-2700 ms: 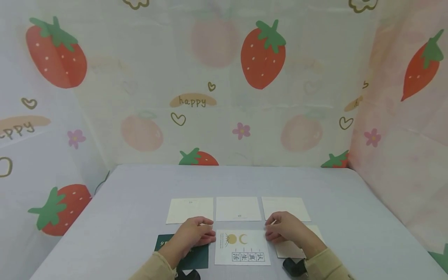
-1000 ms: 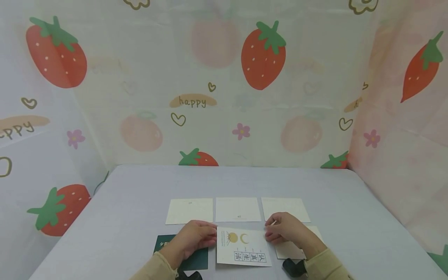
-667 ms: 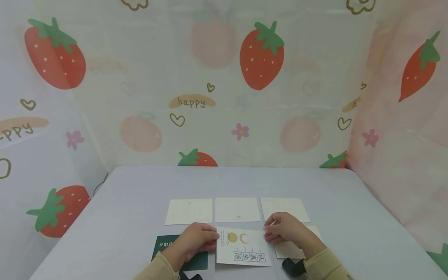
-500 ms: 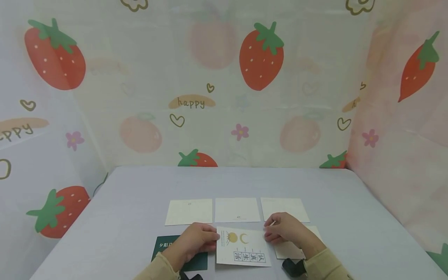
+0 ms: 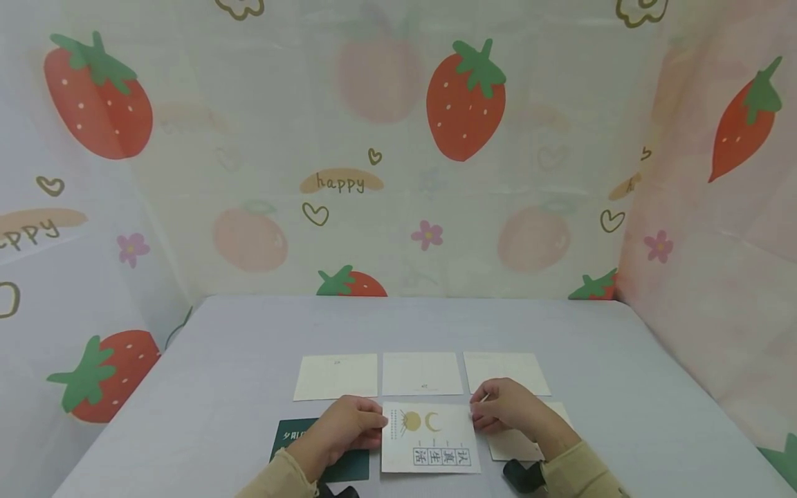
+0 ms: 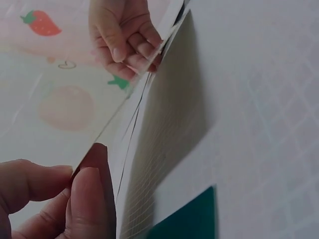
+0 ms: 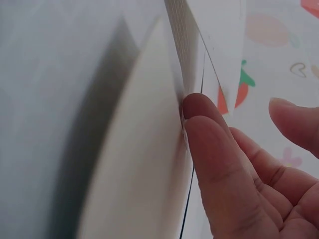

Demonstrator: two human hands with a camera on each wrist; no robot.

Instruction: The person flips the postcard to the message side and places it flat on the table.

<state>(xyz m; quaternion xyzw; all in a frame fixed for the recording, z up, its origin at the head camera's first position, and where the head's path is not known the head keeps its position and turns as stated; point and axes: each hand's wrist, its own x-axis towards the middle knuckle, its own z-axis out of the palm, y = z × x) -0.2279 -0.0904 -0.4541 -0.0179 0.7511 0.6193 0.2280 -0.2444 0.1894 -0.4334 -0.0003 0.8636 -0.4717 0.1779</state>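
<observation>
My left hand (image 5: 349, 429) pinches the left edge of a white card (image 5: 431, 437) between thumb and fingers. Printed on the card are a gold sun, a moon and boxed characters. In the left wrist view this card (image 6: 112, 119) is tilted up off the table, with a shadow beneath. My right hand (image 5: 513, 413) is at the card's right edge, its thumb (image 7: 294, 119) apart from the loosely bent fingers. Whether those fingertips touch the card I cannot tell. A dark green card (image 5: 351, 469) lies partly under my left hand, a cream card (image 5: 513, 446) partly under my right.
Three pale cards form a row behind: left (image 5: 336, 377), middle (image 5: 423, 373) and right (image 5: 506, 372), the last partly covered by my right hand. The white table (image 5: 249, 332) ends at a strawberry-print cloth (image 5: 398, 228). A black wrist device (image 5: 524, 476) shows below my right hand.
The printed card lay flat earlier; my left hand has since taken its left edge and lifted it. Since half a second ago it has shifted slightly left and straightened. My right hand has barely moved.
</observation>
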